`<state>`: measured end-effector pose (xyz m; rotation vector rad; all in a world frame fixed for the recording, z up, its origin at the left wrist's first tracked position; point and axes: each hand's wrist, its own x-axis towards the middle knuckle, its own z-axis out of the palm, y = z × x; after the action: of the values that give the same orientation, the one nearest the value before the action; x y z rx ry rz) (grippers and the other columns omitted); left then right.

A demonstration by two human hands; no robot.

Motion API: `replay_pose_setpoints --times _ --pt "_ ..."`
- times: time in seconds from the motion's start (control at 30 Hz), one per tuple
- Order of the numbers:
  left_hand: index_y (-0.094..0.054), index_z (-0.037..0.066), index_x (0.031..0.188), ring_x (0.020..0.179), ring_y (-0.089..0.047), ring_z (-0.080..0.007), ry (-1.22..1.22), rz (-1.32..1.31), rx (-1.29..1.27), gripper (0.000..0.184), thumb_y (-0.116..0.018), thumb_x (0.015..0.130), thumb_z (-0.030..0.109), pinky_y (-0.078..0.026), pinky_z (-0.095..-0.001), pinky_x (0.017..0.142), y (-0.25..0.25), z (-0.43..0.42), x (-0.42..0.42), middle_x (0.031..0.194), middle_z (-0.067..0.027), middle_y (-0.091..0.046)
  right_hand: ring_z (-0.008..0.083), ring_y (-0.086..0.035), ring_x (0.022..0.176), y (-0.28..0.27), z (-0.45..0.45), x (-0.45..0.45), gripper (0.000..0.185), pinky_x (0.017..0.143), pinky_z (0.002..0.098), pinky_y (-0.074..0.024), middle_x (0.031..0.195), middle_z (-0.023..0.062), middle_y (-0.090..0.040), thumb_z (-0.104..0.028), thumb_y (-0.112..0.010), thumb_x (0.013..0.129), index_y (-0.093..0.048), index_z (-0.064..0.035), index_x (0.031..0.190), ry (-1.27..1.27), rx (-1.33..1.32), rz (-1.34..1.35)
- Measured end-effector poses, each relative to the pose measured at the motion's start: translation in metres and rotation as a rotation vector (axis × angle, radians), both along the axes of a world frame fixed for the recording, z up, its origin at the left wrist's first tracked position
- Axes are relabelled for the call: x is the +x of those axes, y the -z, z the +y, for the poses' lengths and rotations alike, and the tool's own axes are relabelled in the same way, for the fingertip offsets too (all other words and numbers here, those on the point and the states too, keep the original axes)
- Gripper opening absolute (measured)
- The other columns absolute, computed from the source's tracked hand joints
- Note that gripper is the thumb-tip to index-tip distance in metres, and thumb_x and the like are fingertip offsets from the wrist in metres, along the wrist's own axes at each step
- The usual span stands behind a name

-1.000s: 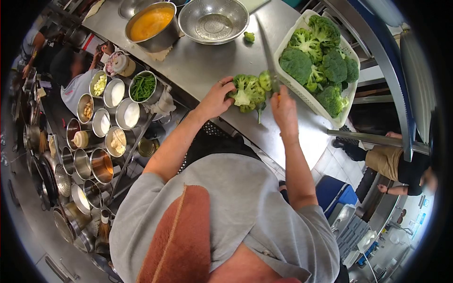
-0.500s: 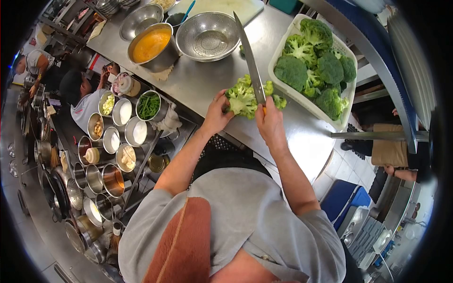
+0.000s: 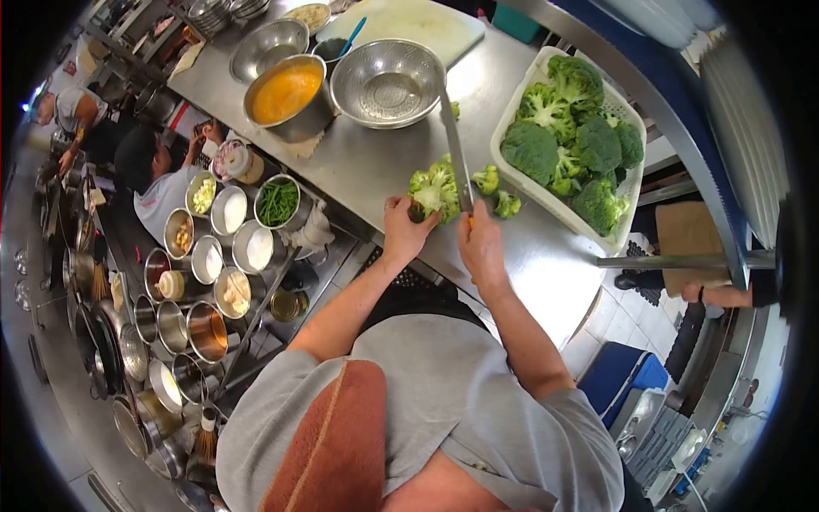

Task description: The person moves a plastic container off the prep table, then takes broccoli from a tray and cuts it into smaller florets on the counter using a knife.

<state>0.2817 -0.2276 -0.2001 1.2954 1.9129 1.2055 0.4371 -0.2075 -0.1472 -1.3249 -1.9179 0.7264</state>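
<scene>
My left hand [image 3: 407, 229] is closed on a broccoli head [image 3: 435, 188] with its pale cut stems showing, held on the steel counter [image 3: 380, 162]. In my right hand [image 3: 480, 245] is the handle of a large kitchen knife [image 3: 455, 145]. Its long blade points away from me, just right of the broccoli head. On the blade's other side lie two loose pieces, an upper floret [image 3: 485, 179] and a lower floret [image 3: 508, 204]. Whether the edge touches the broccoli I cannot tell.
Right of my hands stands a white crate [image 3: 554, 209] of broccoli heads. Beyond them are a perforated steel bowl [image 3: 388, 84], a pot of orange liquid [image 3: 287, 92] and a white cutting board [image 3: 426, 32]. Containers of ingredients [image 3: 229, 210] fill the left side, near a co-worker [image 3: 149, 166].
The florets right of the blade now lie apart from the broccoli head, with a gap between them. My left hand has turned the head slightly. The whole view has shifted a little.
</scene>
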Motion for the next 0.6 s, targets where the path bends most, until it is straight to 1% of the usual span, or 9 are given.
replay_pose_setpoints --times 0.07,0.13,0.17,0.23,0.3,0.37,0.43,0.57,0.6 --pt "-0.063 -0.005 0.095 0.097 -0.056 -0.0336 -0.008 -0.069 -0.049 0.043 -0.084 0.074 0.027 -0.050 -0.0403 0.079 0.003 -0.001 0.002 0.102 -0.0217 -0.057 0.0506 -0.058 0.072 -0.004 0.002 -0.004 0.011 0.059 0.0561 -0.0425 0.074 0.0292 -0.058 -0.004 -0.055 0.093 -0.045 0.0007 0.094 0.004 -0.005 0.034" --pt "-0.067 -0.002 0.101 0.078 -0.061 -0.0230 -0.018 0.065 0.033 0.041 -0.084 0.076 0.026 -0.052 -0.0339 0.071 0.014 -0.001 0.000 0.101 -0.0173 -0.058 0.0499 -0.058 0.073 -0.017 0.003 -0.006 0.011 0.061 0.0561 -0.0429 0.075 0.0294 -0.058 -0.003 -0.055 0.093 -0.046 0.0015 0.094 0.006 0.038 0.052" --pt "-0.067 -0.002 0.101 0.078 -0.061 -0.0230 -0.016 0.061 0.015 0.041 -0.084 0.076 0.026 -0.052 -0.0339 0.071 0.018 -0.004 0.002 0.101 -0.0173 -0.058 0.0499 -0.058 0.073 -0.021 -0.001 -0.006 0.011 0.061 0.0561 -0.0429 0.075 0.0294 -0.058 -0.003 -0.055 0.093 -0.046 0.0015 0.094 0.008 0.020 0.048" --pt "-0.063 -0.006 0.091 0.090 -0.057 -0.0309 -0.051 -0.043 0.037 0.042 -0.085 0.073 0.025 -0.050 -0.0370 0.073 0.013 -0.001 0.004 0.101 -0.0211 -0.057 0.0495 -0.059 0.071 -0.027 -0.001 -0.008 0.010 0.061 0.0561 -0.0447 0.074 0.0292 -0.058 -0.002 -0.054 0.092 -0.046 0.0021 0.095 0.000 0.041 0.095" --pt "-0.064 -0.005 0.091 0.090 -0.057 -0.0306 -0.049 -0.043 0.015 0.042 -0.085 0.073 0.026 -0.050 -0.0370 0.073 0.011 0.001 0.003 0.100 -0.0212 -0.057 0.0492 -0.059 0.071 0.009 0.004 -0.012 0.009 0.061 0.0559 -0.0457 0.075 0.0292 -0.059 -0.003 -0.054 0.092 -0.047 0.0019 0.095 -0.025 0.024 0.004" --pt "-0.064 -0.005 0.092 0.090 -0.057 -0.0303 -0.046 -0.042 -0.007 0.042 -0.085 0.073 0.026 -0.050 -0.0370 0.073 0.013 -0.002 0.003 0.100 -0.0213 -0.057 0.0490 -0.059 0.071 0.025 0.001 -0.013 0.009 0.061 0.0557 -0.0467 0.076 0.0291 -0.059 -0.004 -0.054 0.093 -0.047 0.0017 0.095 -0.050 0.007 -0.086" --pt "-0.069 -0.003 0.096 0.081 -0.064 -0.0249 -0.007 -0.007 0.027 0.039 -0.084 0.076 0.026 -0.054 -0.0335 0.069 0.012 0.000 0.000 0.102 -0.0185 -0.059 0.0491 -0.060 0.073 0.026 0.003 -0.018 0.010 0.063 0.0560 -0.0478 0.078 0.0294 -0.060 -0.006 -0.054 0.092 -0.047 0.0014 0.096 0.000 -0.080 -0.034" --pt "-0.067 -0.003 0.102 0.085 -0.063 -0.0262 0.039 -0.035 -0.098 0.044 -0.083 0.076 0.029 -0.054 -0.0338 0.069 0.003 0.002 -0.005 0.105 -0.0190 -0.059 0.0527 -0.058 0.076 0.021 0.007 -0.013 0.012 0.064 0.0580 -0.0434 0.077 0.0307 -0.061 -0.008 -0.052 0.094 -0.046 0.0013 0.099 -0.016 -0.106 -0.031" --pt "-0.064 -0.003 0.107 0.088 -0.063 -0.0266 0.125 0.079 -0.043 0.049 -0.083 0.077 0.031 -0.054 -0.0338 0.069 -0.006 0.002 -0.013 0.108 -0.0198 -0.059 0.0528 -0.058 0.076 0.020 0.007 -0.013 0.012 0.064 0.0580 -0.0434 0.076 0.0308 -0.061 -0.007 -0.052 0.093 -0.046 0.0015 0.099 -0.041 -0.072 -0.048"
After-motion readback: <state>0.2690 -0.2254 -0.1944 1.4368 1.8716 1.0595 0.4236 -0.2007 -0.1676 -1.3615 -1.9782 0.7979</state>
